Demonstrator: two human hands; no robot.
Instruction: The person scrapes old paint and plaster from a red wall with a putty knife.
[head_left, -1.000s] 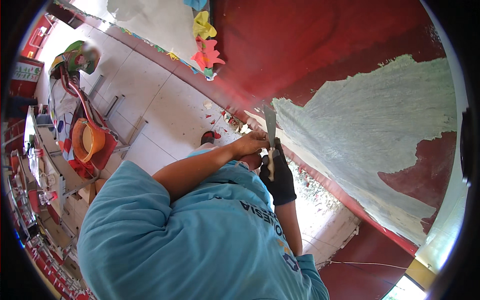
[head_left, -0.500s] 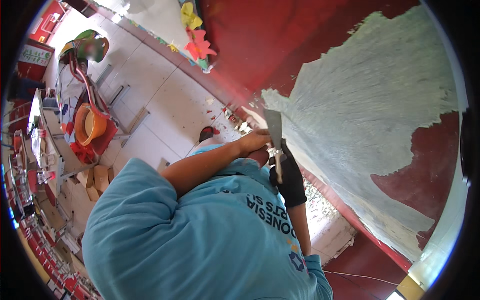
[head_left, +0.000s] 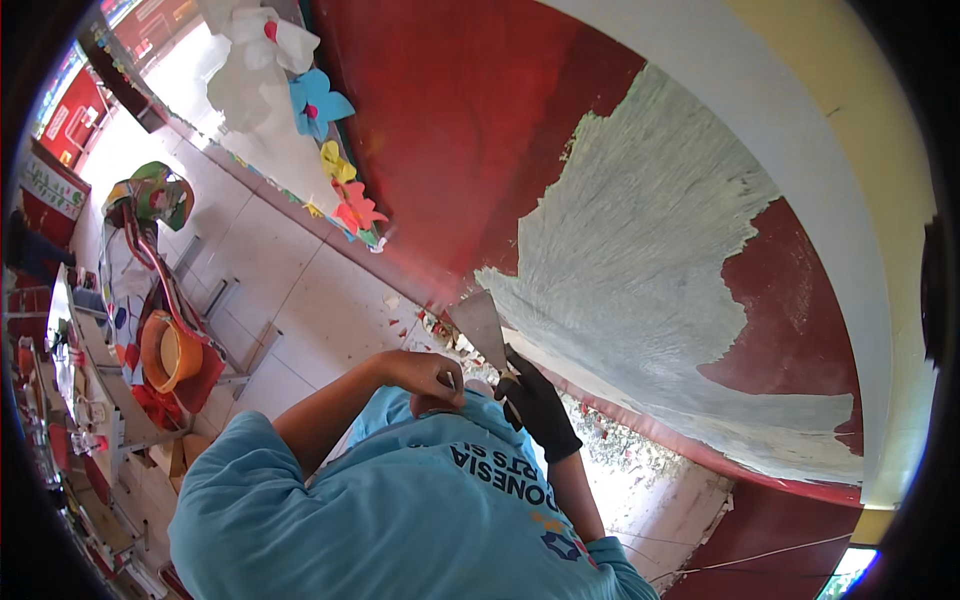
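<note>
My right hand (head_left: 540, 408), in a dark glove, is closed around the handle of a scraper (head_left: 480, 328). Its wide flat metal blade points up and left, near the foot of the wall; whether it touches the wall I cannot tell. My bare left hand (head_left: 425, 376) is curled closed in front of my blue shirt (head_left: 400, 500), to the left of the scraper and apart from it. Its fingertips are hidden, and I cannot make out anything in them. On the red wall (head_left: 430, 130) a large patch (head_left: 640, 230) is bare, pale grey-green with ragged paint edges.
Paint flakes (head_left: 440, 328) and debris lie on the tiled floor (head_left: 290, 300) along the wall. Paper flowers (head_left: 322, 105) edge a board at upper left. An orange bucket-like container (head_left: 172, 352) stands by tables at left. A thin cable (head_left: 750, 558) runs at lower right.
My left hand has drawn back leftward from the scraper blade, which it was at before. The scraper has tilted further left in my right hand. The view has shifted, showing more wall.
</note>
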